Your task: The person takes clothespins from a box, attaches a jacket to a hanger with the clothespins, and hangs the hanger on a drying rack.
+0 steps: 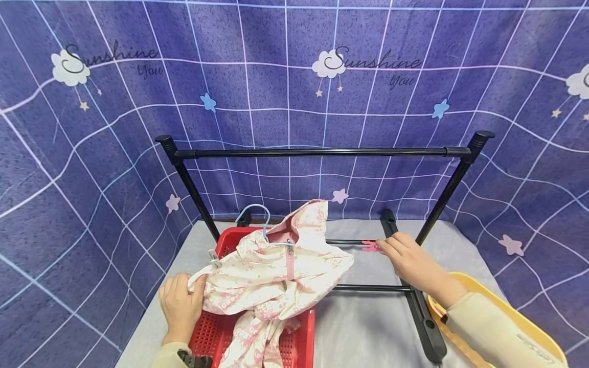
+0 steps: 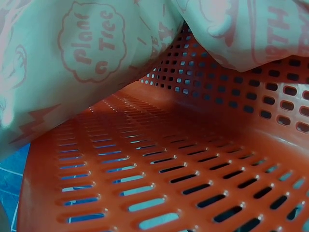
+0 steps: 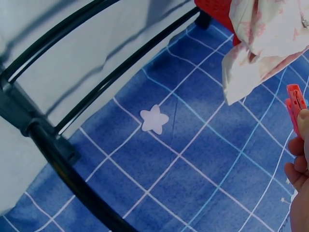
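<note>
- Left hand (image 1: 180, 304): we see thumb and fingers pinching the edge of the printed garment (image 1: 267, 289) at its left side.
- Right hand (image 1: 411, 260): we record the fingertips pinching a pink clip (image 1: 370, 246), out beyond the garment's right side; the right wrist view shows thumb and fingers on it. The two hands are well apart.
- Garment: we find it pale with pink print, hooded, with a pink zip (image 1: 290, 263) at the front. It is spread above the red basket (image 1: 310, 340), with part of its cloth down inside. The hood is raised.
- Hanger (image 1: 254, 206): light blue; we see its hook rising at the garment's neck.
- Second clip (image 1: 214, 259): see-through; we place it at the garment's left shoulder, near the left hand.
- Basket: from the left wrist view we note slotted openings, with printed cloth over them.
- Rack (image 1: 322, 152): black, top bar bare; we see the basket and garment in front of its left part.
- Yellow basket (image 1: 490, 295): we see it beside the right forearm, partly hidden by the sleeve (image 1: 497, 332).
- Backdrop (image 1: 276, 46): we note blue-purple cloth with grid lines, clouds and stars.
</note>
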Tool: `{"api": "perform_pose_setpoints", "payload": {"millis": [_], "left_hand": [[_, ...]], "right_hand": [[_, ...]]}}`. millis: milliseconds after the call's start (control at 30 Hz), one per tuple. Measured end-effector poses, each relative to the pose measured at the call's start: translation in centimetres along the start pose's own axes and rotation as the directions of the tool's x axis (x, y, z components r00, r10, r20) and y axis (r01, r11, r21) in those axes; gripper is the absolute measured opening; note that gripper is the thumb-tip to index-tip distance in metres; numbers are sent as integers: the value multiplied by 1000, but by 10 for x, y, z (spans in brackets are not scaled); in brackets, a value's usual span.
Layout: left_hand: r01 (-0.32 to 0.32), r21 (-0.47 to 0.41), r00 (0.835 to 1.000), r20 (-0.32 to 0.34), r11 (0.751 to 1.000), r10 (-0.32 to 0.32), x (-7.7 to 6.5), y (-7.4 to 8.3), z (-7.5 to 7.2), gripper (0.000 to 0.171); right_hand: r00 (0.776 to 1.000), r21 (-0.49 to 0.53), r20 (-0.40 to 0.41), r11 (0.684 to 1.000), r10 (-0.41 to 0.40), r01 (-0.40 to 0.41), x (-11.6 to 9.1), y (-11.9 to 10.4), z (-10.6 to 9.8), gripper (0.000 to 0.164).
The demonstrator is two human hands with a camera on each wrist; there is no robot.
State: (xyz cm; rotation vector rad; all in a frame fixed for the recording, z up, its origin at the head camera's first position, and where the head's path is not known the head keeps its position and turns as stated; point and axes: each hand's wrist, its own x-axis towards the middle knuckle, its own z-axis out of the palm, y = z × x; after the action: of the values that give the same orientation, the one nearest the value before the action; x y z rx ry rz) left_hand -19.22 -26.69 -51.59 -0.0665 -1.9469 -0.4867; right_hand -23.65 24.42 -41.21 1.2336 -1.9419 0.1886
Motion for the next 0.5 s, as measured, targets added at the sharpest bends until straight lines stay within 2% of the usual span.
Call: {"api": "perform_pose_setpoints", "payload": {"millis": [167, 500], "left_hand": [[-1, 0, 1000, -1, 1000, 1, 0, 0, 0, 62], [-1, -3, 1000, 5, 1000, 1, 0, 1, -1, 62]], "right_hand": [[1000, 33, 18, 999, -5, 4, 4, -2, 2, 40], [999, 54, -24, 998, -34, 35, 15, -7, 13, 38]]}}
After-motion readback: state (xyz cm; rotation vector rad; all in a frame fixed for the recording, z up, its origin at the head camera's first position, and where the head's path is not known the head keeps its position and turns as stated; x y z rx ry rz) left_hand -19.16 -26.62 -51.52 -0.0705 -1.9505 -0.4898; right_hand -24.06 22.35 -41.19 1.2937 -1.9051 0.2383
